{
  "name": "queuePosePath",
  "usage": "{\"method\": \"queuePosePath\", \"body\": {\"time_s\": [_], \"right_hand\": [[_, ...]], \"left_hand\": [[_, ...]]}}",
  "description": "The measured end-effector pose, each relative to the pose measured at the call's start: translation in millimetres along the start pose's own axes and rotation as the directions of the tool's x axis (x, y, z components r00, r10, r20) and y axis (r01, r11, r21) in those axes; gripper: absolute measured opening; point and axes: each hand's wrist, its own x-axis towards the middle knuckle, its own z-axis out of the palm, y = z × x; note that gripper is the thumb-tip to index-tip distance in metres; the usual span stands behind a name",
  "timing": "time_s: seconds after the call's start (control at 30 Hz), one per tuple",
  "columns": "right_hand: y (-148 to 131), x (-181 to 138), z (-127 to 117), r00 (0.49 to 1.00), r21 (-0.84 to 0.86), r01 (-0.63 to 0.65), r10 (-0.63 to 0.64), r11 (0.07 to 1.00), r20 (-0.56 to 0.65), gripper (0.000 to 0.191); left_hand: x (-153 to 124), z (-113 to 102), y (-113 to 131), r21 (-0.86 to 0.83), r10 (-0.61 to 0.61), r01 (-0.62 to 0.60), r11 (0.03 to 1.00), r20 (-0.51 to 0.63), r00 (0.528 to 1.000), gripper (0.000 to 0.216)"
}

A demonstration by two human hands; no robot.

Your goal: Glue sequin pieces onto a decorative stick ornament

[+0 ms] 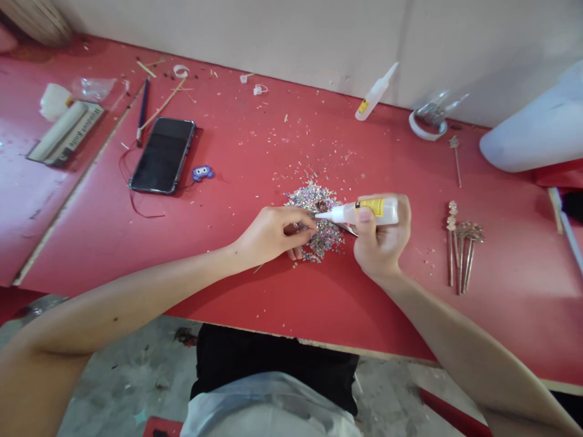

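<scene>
My right hand (382,243) is wrapped round a clear squeeze bottle of glue (376,211) with a yellow label. The bottle lies nearly level, its white nozzle pointing left at my left fingertips. A thin metallic strip (348,229) pokes out beside my right hand; its kind is unclear. My left hand (285,229) is closed in a pinch at the nozzle tip, and what it holds is too small or hidden to name. Beneath both hands spreads a pile of glittering sequin-like flakes (314,194). A thin stick end (258,267) shows below my left wrist.
On the red table (255,303) lie a phone (163,156), a brush (143,112) and a knife box (68,133). Another glue bottle (376,94) leans by the wall, near a tape roll (428,124). Several decorated hairpin-like sticks (464,255) lie at right.
</scene>
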Motion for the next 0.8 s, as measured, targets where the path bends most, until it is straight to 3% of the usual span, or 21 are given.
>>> {"method": "queuePosePath", "body": {"time_s": [0.8], "right_hand": [[-2.2,-0.2,-1.6,1.0,-0.027,0.022,-0.022,0.999,0.007,0.015]], "left_hand": [[0.6,0.1,-1.6,-0.005,0.004,-0.004,1.0,-0.004,1.0,0.01]]}}
